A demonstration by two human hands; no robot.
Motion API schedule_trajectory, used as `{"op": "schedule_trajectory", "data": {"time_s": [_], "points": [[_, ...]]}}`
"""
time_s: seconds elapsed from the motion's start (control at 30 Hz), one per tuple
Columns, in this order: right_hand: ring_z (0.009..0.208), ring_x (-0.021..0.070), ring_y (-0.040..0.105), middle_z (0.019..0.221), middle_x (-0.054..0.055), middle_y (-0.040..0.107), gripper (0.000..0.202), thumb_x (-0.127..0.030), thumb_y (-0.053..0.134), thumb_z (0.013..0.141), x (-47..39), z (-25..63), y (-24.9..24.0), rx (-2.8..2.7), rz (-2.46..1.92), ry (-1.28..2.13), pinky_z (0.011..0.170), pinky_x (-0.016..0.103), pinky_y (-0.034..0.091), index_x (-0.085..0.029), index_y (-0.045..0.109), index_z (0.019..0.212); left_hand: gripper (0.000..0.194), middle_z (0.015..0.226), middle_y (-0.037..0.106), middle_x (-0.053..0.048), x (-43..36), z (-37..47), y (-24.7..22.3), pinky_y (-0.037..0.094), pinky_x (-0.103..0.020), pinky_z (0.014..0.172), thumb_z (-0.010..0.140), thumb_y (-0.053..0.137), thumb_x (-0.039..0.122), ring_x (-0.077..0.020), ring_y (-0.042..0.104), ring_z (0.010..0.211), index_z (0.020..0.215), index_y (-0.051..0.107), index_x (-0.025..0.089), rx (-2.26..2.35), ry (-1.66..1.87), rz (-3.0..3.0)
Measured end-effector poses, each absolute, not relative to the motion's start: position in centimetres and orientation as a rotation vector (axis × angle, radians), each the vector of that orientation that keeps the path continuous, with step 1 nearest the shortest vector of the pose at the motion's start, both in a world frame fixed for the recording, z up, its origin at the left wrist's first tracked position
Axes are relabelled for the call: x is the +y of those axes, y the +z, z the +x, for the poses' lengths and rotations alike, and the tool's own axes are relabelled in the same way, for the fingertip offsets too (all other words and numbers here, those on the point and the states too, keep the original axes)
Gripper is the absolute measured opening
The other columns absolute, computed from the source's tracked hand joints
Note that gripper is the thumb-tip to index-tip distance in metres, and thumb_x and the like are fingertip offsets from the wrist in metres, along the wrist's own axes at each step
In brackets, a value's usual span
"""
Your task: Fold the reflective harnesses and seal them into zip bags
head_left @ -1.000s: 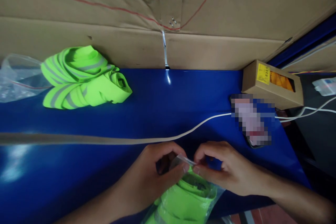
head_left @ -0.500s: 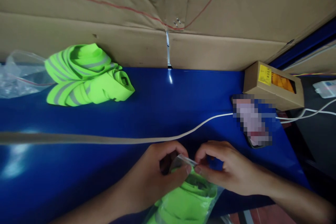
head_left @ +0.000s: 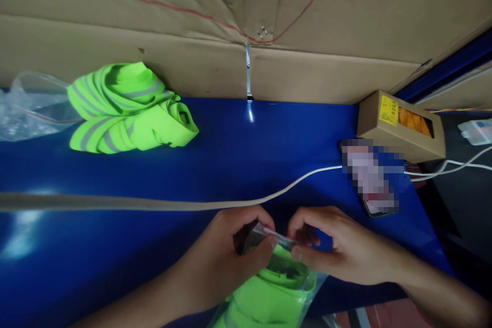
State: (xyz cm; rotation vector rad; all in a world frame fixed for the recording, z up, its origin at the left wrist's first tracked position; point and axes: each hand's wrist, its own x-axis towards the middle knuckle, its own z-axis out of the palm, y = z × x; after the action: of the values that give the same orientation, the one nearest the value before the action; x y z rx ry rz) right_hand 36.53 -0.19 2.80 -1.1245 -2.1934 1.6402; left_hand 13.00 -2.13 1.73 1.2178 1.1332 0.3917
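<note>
A clear plastic bag (head_left: 265,233) at the bottom centre holds a rolled neon green reflective vest (head_left: 269,294). My left hand (head_left: 230,246) pinches the bag's top edge between thumb and forefinger. On the other side of the opening, my right hand (head_left: 330,246) has its thumb and curled fingers at the same edge, gripping the film near its right end. The vest's roll lies just under both hands, with its lower part cut off by the frame.
Two more rolled green vests (head_left: 130,113) lie at the back left beside clear plastic bags (head_left: 34,110). A pale cable (head_left: 215,205) crosses the blue table (head_left: 215,159) to a pixelated phone (head_left: 369,179). Behind it stands a cardboard box (head_left: 407,133) against a cardboard wall (head_left: 326,77).
My right hand has shifted slightly to the right along the bag's edge, its thumb and forefinger a little farther apart. The left hand keeps its pinch almost in place.
</note>
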Motion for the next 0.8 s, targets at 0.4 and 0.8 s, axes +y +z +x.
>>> {"op": "schedule_trajectory", "data": {"time_s": [0.4,0.8], "points": [[0.070,0.0080,0.057,0.081,-0.004,0.063,0.003,-0.020,0.058,0.097,-1.2,35.3,2.5,-2.125,-1.177,1.628,0.067,0.019,0.045,-0.019,0.060,0.097,0.016,0.076,0.065,0.002,-2.2,13.3,1.0,0.040,-0.022,0.063,0.088,0.064,0.032,-0.0109,0.056,0.069,0.080,0.071,0.020,1.149,0.443,1.344],[0.071,0.0087,0.059,0.081,-0.005,0.066,0.011,-0.031,0.064,0.098,-0.4,36.5,2.9,-2.073,-1.293,1.670,0.065,0.019,0.044,-0.022,0.064,0.092,0.023,0.063,0.053,0.004,-1.5,12.9,1.6,0.034,-0.021,0.055,0.084,0.062,0.041,-0.0099,0.045,0.059,0.077,0.064,0.019,1.220,0.416,1.222]]}}
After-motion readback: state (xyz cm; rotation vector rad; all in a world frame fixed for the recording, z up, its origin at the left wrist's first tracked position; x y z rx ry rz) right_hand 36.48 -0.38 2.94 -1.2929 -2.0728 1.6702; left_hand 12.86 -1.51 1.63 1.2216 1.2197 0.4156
